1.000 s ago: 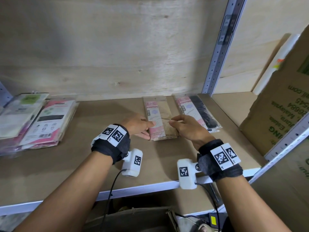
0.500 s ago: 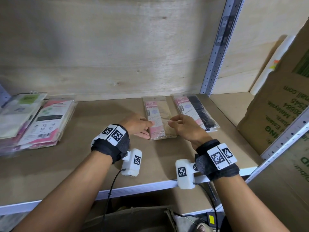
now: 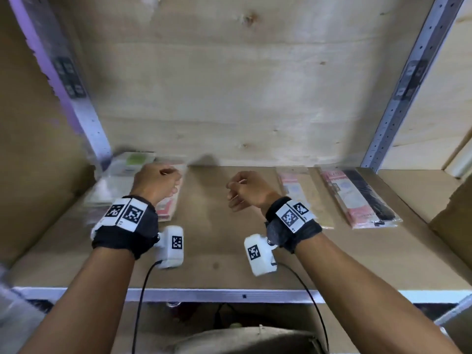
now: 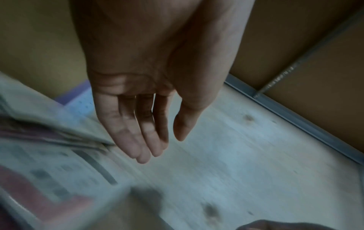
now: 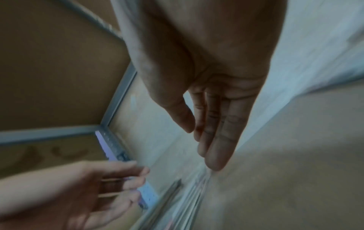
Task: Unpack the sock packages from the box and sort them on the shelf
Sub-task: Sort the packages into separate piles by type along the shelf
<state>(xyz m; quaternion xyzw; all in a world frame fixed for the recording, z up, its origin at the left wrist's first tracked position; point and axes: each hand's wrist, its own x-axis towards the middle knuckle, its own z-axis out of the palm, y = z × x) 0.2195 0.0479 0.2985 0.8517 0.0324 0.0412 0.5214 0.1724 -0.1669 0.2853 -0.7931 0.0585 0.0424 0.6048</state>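
Observation:
Two sock packages lie flat at the right of the shelf board point(image 3: 217, 241): a beige one point(image 3: 306, 200) and a black one point(image 3: 357, 198). A blurred stack of sock packages point(image 3: 120, 175) sits at the far left, also in the left wrist view point(image 4: 49, 147). My left hand point(image 3: 171, 185) hovers over the stack's right edge, its fingers point(image 4: 138, 147) relaxed and holding nothing. My right hand point(image 3: 232, 195) hangs above the bare middle of the shelf, left of the beige package. It holds nothing, and its fingers point(image 5: 214, 147) are nearly straight.
Metal uprights stand at the back left point(image 3: 76, 103) and back right point(image 3: 406, 93) against a plywood wall. A cardboard box point(image 3: 454, 221) sits at the right edge. The shelf's metal front rail point(image 3: 229, 295) runs below my wrists, with a brownish object point(image 3: 242, 338) underneath.
Both hands have let go of the beige package and swung left. The left hand is now over the left stack, the right hand over mid-shelf. My view has turned left too.

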